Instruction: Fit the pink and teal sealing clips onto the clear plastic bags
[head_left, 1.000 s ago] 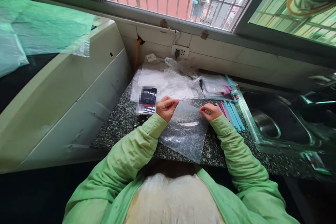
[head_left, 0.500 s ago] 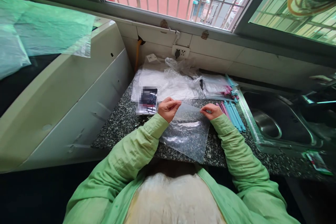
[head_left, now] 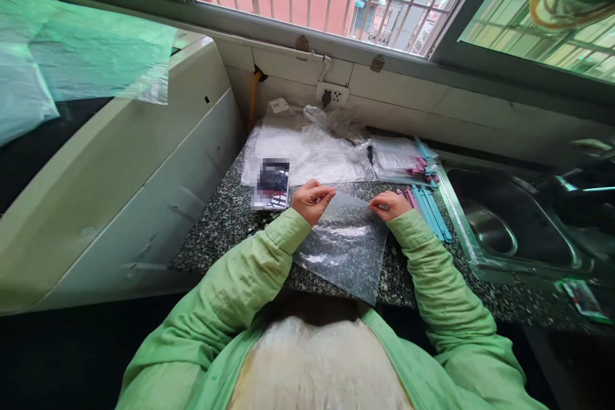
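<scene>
The speckled dark granite desk (head_left: 225, 218) carries everything, running from a pale appliance at the left hand's outer side to the steel sink (head_left: 509, 230) beyond the right hand. On it, directly between the two hands, lies the clear rectangular plastic bag (head_left: 343, 246). Its top edge runs straight from one hand to the other, so its width spans hand to hand, while its long axis runs back from that edge toward the person's body, the lower end hanging a little past the desk's near rim. Both hands are equally close to it, each on a top corner.

The left hand (head_left: 312, 200) is closed in a pinch, thumb and fingertips gripping the bag's top left corner, which is lifted slightly off the desk. The right hand (head_left: 389, 205) is likewise pinched shut on the top right corner, fingers curled and low against the surface.

Away from both hands, toward the wall, sits a heap of crumpled clear and white plastic wrapping (head_left: 307, 150). Just beside the left hand on its outer side lies a small printed card packet (head_left: 271, 184). Just beside the right hand on its outer side lie thin blue and pink plastic strips (head_left: 427, 208), side by side, pointing away toward a flat stack of clear bags with coloured edges (head_left: 401, 157).
</scene>
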Available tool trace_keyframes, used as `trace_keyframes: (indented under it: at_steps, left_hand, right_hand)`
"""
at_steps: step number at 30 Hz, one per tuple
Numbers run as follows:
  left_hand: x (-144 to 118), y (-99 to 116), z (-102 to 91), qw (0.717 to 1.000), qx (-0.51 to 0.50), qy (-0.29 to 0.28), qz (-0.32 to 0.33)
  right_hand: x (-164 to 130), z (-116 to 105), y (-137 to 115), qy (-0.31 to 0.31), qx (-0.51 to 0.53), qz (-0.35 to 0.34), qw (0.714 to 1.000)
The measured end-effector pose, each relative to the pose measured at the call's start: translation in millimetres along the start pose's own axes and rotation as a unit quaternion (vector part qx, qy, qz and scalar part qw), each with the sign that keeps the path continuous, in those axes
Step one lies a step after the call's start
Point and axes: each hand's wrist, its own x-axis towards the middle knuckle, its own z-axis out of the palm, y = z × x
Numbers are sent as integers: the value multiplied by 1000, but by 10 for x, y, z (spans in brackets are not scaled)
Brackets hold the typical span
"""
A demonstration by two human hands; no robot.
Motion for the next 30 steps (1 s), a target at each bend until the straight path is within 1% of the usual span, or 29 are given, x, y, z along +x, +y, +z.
trace_keyframes:
  at_steps: [2,4,7,11,13,17,23,30]
  left_hand:
    - [-7,1,11,1000,-3,-5,4]
    - [-13,6,23,1000,-3,-6,6]
    - [-18,19,35,1000,-2,-10,9]
    - [-23,30,38,1000,1,-25,12]
    - [-25,27,36,1000,-1,-27,10]
    - [-27,16,37,1000,-5,-23,11]
    - [-33,14,53,1000,-3,-15,16]
    - [-42,-10,49,1000,9,-26,9]
  right_hand:
    - [-7,-7,-1,-18,-7,5,1000]
    - [-5,-15,-25,-20,-2,6,1000]
    - [25,-16,-116,3,27,-6,1000]
    - [100,18,-265,47,71,-41,995]
    - [126,38,-307,55,77,-53,994]
    - [129,60,-317,62,66,-56,994]
    - [109,90,-297,90,36,-49,994]
    - [110,115,-304,85,-10,-44,995]
